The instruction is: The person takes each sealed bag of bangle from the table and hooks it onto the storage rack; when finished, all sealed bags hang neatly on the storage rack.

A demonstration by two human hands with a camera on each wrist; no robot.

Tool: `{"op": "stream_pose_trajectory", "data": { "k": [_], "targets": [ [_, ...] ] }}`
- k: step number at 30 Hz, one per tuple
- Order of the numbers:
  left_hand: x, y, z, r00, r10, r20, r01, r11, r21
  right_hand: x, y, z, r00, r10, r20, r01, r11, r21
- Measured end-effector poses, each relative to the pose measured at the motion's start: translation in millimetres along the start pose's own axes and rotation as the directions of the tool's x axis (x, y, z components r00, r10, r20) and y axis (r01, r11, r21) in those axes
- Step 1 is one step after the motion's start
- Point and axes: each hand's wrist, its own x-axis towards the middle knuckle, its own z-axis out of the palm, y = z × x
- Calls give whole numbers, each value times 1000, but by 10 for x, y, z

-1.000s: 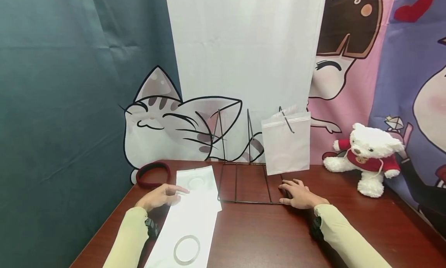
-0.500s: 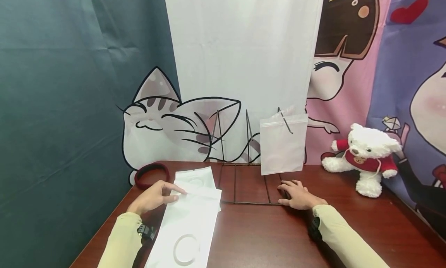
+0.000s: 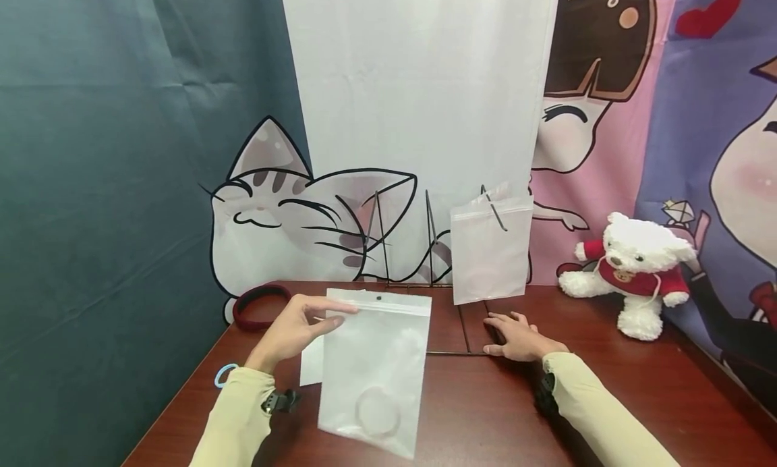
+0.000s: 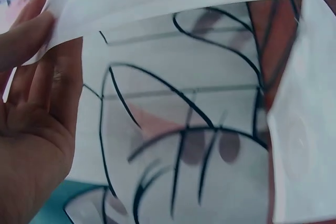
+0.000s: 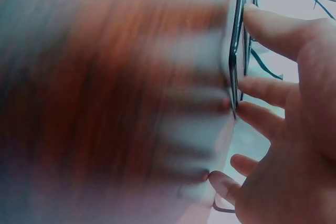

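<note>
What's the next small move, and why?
Probably raise the bag in the left hand toward the bare middle hook: its top hole is uncovered, another bag hangs on the right hook, and the right hand touches the rack.

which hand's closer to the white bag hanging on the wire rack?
Right. The right hand is at the base of the wire rack, just below the hanging bag. The left hand is farther off, left of it, pinching another bag.
</note>
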Motion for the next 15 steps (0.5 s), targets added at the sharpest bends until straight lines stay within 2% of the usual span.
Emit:
{"op": "stream_pose_trajectory", "data": {
  "k": [6,11,15],
  "targets": [
    [182,212,173,996,79,-39,-80,996,-46,11,13,-18,998,50,44,-52,998,30],
    [358,326,300,991,121,-48,-124,990,-62,35,11,-31,994,84,66,-85,996,8],
    [476,395,361,984,161,-83,-165,985,-55,57,17,-58,993,93,78,-93,996,-10]
  ]
}}
